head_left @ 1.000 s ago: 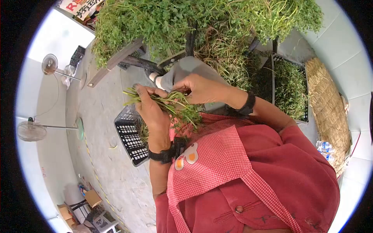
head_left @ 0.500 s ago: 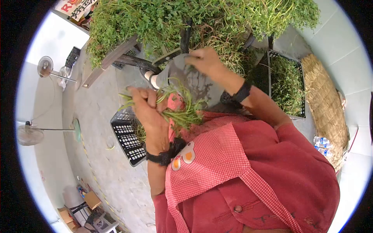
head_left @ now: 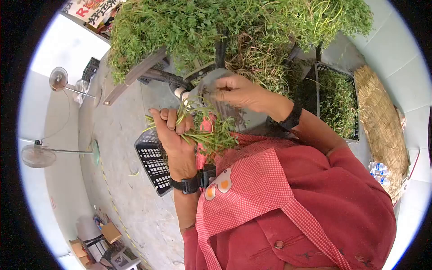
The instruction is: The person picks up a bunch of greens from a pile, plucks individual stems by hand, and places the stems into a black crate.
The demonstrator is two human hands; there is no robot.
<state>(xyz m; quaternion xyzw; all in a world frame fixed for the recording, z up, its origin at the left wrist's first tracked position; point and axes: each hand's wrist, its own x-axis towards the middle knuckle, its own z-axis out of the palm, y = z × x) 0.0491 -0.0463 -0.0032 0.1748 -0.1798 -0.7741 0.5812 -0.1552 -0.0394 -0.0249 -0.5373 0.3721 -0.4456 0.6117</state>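
Observation:
My left hand [head_left: 173, 135] is closed around a small bunch of leafy green stems [head_left: 213, 135]. The stem ends poke out past its thumb side, and the leaves hang over the checked apron. To the right, above my grey-trousered knee, is my right hand [head_left: 243, 93], its fingers curled together near the top of the bunch. Whatever lies between those fingertips, if anything, is too small and blurred to name. A large heap of the same kind of greens [head_left: 193, 33] covers the table in front of both hands.
Beneath the table lies a pile of paler, stringy greens [head_left: 258, 56]. A black crate [head_left: 155, 164] stands on the floor at left; another crate [head_left: 357, 112] of greens is at right, beside a rolled straw mat [head_left: 382, 130]. Two fans [head_left: 38, 156] stand along the left wall.
My right hand has come slightly down, closer to the bunch. My left hand keeps its grip, and the bunch's leaves have spread a little. The whole view has shifted slightly.

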